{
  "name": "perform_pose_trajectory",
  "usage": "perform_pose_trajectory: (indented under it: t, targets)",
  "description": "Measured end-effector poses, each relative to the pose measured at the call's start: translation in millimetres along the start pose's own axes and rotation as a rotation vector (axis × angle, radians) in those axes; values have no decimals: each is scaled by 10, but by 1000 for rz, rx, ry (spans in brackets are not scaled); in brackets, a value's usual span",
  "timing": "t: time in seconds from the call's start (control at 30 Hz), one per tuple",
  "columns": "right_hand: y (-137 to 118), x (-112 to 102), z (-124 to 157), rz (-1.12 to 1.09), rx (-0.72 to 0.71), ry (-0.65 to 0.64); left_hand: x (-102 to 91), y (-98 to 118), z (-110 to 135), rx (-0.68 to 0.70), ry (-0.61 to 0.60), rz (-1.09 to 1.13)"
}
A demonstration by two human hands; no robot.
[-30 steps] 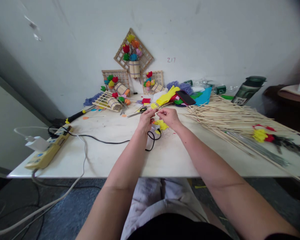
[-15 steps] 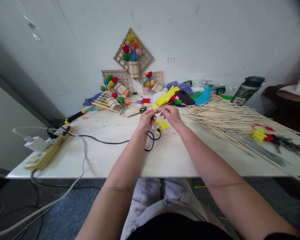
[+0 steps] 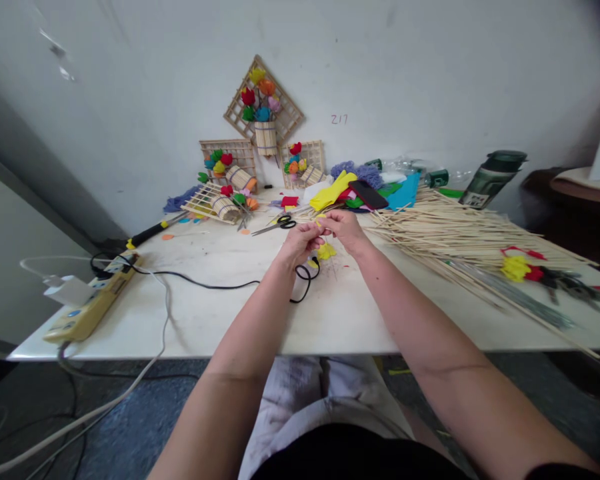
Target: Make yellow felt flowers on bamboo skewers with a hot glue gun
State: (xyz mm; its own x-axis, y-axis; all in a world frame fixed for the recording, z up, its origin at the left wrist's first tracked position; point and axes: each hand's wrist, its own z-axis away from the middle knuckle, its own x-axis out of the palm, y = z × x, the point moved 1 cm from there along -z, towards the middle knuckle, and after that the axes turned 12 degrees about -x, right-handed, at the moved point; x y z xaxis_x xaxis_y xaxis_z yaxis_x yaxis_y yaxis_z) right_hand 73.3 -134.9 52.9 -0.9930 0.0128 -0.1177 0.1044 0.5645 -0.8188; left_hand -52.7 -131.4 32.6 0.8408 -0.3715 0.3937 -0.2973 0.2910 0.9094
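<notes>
Both hands meet above the middle of the white counter (image 3: 220, 313), a little toward its far edge. The left hand (image 3: 300, 243) has its fingers drawn together, pinching a small yellow piece (image 3: 321, 223) at the fingertips; the right hand (image 3: 344, 227) is closed on the same spot from the other side, its fingertips touching the left hand's. What exactly the yellow piece is cannot be told, since it is small and mostly hidden by the fingers. Just below the hands, yellow felt scraps (image 3: 326, 251) lie on the counter beside a loop of black cable (image 3: 304, 280), which runs off to a yellow power strip (image 3: 87, 308) at the left edge. Black-handled scissors (image 3: 276, 225) lie just beyond the left hand. A broad heap of thin bamboo sticks (image 3: 455, 233) spreads over the right half of the counter, with a yellow and red felt flower (image 3: 520, 268) on it near the right edge. Along the far edge, against the wall, stand stick-lattice frames with felt flowers (image 3: 263, 107), a pile of coloured felt sheets (image 3: 360, 190) and a dark green bottle (image 3: 490, 179) lying tilted.
</notes>
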Motion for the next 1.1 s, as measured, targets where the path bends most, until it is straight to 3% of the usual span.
perform_pose_trajectory:
  t: [0.23, 0.47, 0.77, 1.1]
  targets:
    - [51, 19, -19, 68, -26, 140, 66, -29, 23, -39, 21, 23]
    - [-24, 42, -5, 24, -19, 201, 45, -76, -30, -14, -33, 68]
    - [-33, -16, 2, -208, 163, 167, 93, -52, 8, -19, -46, 131]
    - [-69, -24, -2, -272, 175, 146, 92, -63, 10, -25, -100, 154]
